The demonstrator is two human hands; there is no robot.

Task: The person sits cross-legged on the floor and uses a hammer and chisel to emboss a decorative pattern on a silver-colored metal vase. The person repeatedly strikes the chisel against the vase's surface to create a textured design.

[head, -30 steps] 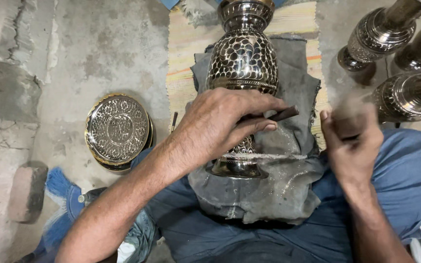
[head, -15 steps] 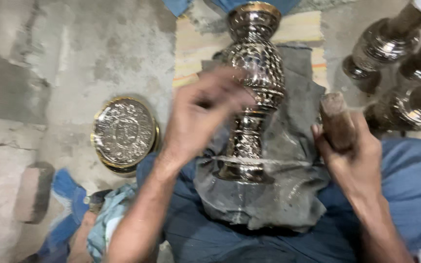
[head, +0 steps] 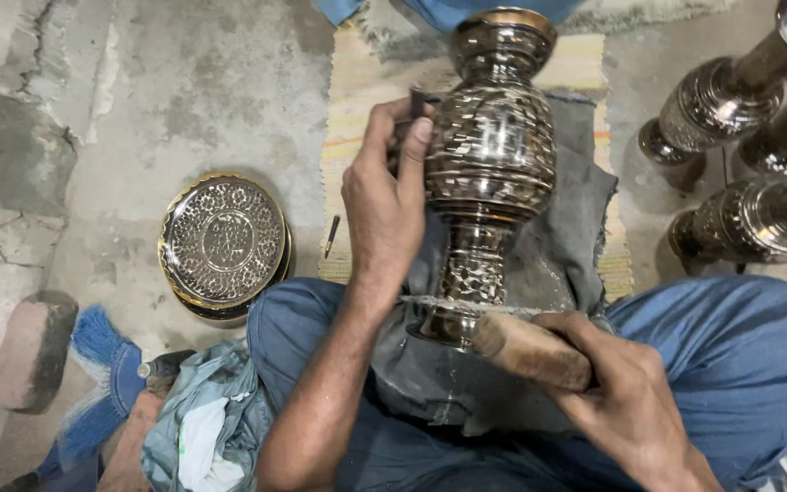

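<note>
Head view, left hand [head: 383, 205] fingers [head: 419, 146] against engraved vase [head: 489, 164]

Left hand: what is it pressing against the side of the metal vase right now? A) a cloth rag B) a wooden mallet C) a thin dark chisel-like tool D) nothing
C: the left hand pinches a thin dark tool against the vase; the right hand grips the wooden mallet.

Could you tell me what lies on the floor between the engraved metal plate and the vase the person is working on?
In the head view, a small dark pencil-like tool lies between the plate and the vase, at the striped mat's edge.
</note>
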